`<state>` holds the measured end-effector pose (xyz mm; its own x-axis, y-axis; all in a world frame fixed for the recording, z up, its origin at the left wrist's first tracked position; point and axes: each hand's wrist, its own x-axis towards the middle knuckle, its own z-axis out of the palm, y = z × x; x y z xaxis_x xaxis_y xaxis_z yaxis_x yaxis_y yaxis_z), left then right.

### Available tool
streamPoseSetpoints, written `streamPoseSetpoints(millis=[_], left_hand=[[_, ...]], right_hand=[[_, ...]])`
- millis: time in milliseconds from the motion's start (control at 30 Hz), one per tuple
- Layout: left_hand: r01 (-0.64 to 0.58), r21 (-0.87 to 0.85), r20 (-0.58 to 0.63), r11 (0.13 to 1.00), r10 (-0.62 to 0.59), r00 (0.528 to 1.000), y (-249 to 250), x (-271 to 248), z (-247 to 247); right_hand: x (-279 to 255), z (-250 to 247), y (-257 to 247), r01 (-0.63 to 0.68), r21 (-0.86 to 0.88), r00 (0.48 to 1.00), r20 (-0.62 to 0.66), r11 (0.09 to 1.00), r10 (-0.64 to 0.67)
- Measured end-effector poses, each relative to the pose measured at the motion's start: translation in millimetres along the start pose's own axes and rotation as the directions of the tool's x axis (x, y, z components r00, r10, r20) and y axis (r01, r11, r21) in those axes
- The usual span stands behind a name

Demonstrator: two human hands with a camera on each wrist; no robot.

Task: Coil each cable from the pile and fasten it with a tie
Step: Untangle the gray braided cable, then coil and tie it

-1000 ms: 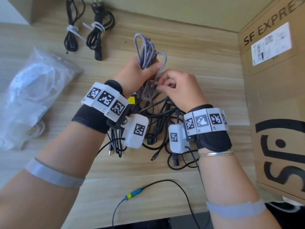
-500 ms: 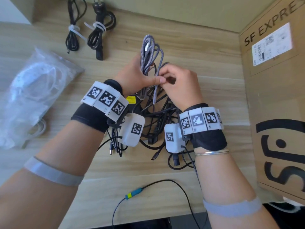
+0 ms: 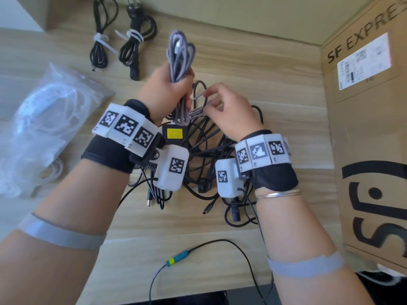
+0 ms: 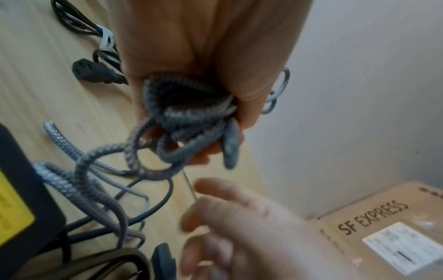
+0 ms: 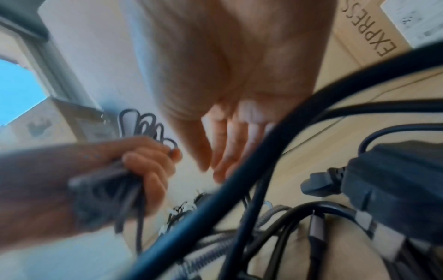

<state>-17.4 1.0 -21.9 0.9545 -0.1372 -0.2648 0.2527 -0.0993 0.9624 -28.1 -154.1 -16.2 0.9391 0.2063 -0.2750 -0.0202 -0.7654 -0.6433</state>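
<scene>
The left hand (image 3: pixel 164 91) grips a folded bundle of grey braided fabric-sheathed cable (image 3: pixel 179 56) at mid-length, fingers curled tight round the strands. Loop ends project above the grip; shorter loops and the loose tail hang below it, over the tangled pile of black cables (image 3: pixel 211 155) on the light wood-grain tabletop (image 3: pixel 275 84). The right hand (image 3: pixel 229 115) is just beside the grip, on its right; its fingertips (image 3: pixel 206 107) appear to pinch the loose braided run below the grip, though the wrist views are blurred and show its fingers nearly straight, so contact cannot be confirmed.

Step in hand, as judged: finishing the coil before tying.

1. Keep the left grip firm at mid-length; loosening it would likely let the loops spring apart.
2. Draw the loose tail clear of the black cables beneath, so that no neighbouring lead is lifted with it.
3. Lay the tail along the bundle, loop lengths matched to those above the grip.
4. Fetch a tie only once the bundle is even. The clear plastic bag of white ties (image 3: pixel 44 119) lies well left of the grip. Two black cable coils bound with white ties (image 3: pixel 123 47) lie beyond it.
</scene>
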Motion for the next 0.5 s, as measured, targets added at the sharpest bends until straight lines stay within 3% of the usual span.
streamPoseSetpoints(millis=[67, 167, 233, 300, 400, 500], left_hand=[[-0.033, -0.075, -0.026, 0.997, 0.031, 0.999, 5.6, -0.4, -4.0], [-0.054, -0.188, -0.034, 0.981, 0.048, 0.998, 14.8, -1.4, -7.5], [-0.053, -0.260, -0.051, 0.964, 0.042, 0.998, 22.0, -2.0, -10.4], [-0.033, -0.253, -0.071, 0.967, 0.016, 0.997, 23.2, -1.7, -15.6], [0.049, -0.008, -0.043, 0.999, -0.050, 0.998, 13.6, 1.1, -22.4], [0.103, 0.338, 0.034, 0.935, -0.122, 0.992, 4.4, 0.0, -19.4]], right_hand=[[2.2, 6.3, -2.3, 0.012, -0.078, 0.992, 0.129, 0.997, -0.002], [5.5, 14.6, -5.5, 0.012, -0.158, 0.977, 0.212, 0.987, 0.022], [7.9, 18.8, -3.1, 0.007, -0.211, 0.984, 0.173, 0.977, 0.030], [9.6, 21.1, -0.1, 0.007, -0.245, 0.998, 0.056, 0.970, 0.007], [10.6, 20.5, -0.2, 0.036, -0.211, 0.989, -0.130, 0.977, -0.064], [10.4, 17.5, -3.7, 0.105, -0.186, 0.959, -0.241, 0.977, -0.149]])
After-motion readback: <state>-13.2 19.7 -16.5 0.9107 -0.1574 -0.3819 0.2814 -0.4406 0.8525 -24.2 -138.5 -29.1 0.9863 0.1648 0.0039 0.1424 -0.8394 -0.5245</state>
